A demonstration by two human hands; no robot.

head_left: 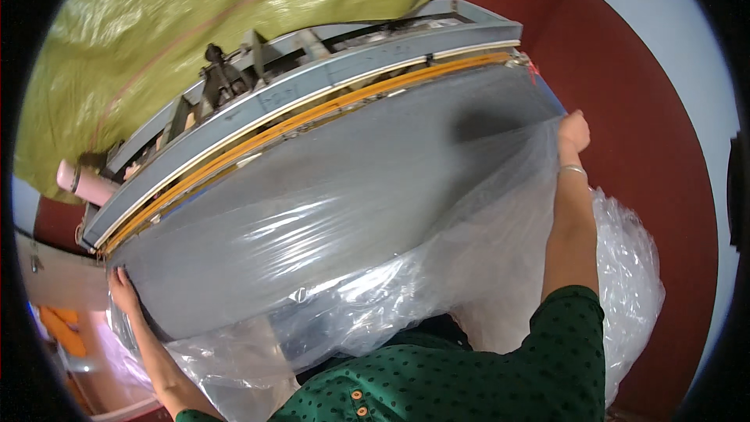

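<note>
A clear plastic sheet (375,281) lies over a long grey tabletop (367,156), with shiny creases along its near part. My right hand (574,131), a bangle on its wrist, is closed on the sheet at the table's right end. From there the plastic runs in raised folds down toward my body. At the left end my left hand (123,289) holds the sheet against the table's edge, fingers pointing away from me; part of its grip is hidden. Loose plastic hangs over the near edge in front of my green dotted top.
Along the far side run an orange strip (312,116) and a grey metal frame (336,70) with dark fittings. A pink bottle (86,184) rests at its left end. Behind hangs a yellow-green tarp (195,16). Bunched clear plastic (629,281) sits right of me, by a dark red wall (656,156).
</note>
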